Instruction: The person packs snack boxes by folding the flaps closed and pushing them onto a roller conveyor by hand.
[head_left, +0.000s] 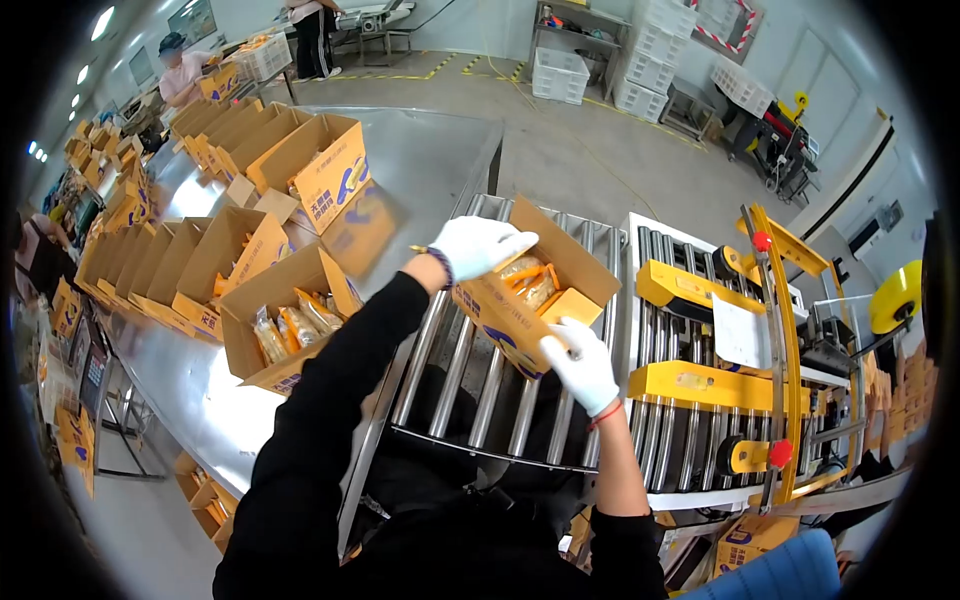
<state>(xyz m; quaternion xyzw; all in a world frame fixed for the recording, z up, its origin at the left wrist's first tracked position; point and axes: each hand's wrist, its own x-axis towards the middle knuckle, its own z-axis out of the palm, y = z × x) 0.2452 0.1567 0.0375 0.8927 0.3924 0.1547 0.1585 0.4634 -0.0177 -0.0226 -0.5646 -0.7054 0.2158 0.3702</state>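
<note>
An open cardboard box (pixel 490 318) of orange-and-clear packets (pixel 533 285) rests on the metal roller conveyor in front of me, turned at an angle. My left hand (pixel 478 247), in a white glove, grips the box's far left edge with the fingers pressed together. At the near right corner my right hand (pixel 583 362), also gloved in white, holds the box beside a folded-in flap (pixel 570 307). The tall back flap (pixel 565 250) stands up. Fingertips behind the cardboard are partly hidden.
Left of the rollers (pixel 437 385), a metal table (pixel 415 140) carries rows of open boxes (pixel 285 325) filled with packets. A yellow-framed taping machine (pixel 705 385) stands to the right. Behind are white crates (pixel 560 75) and a co-worker (pixel 185 72) at the far left.
</note>
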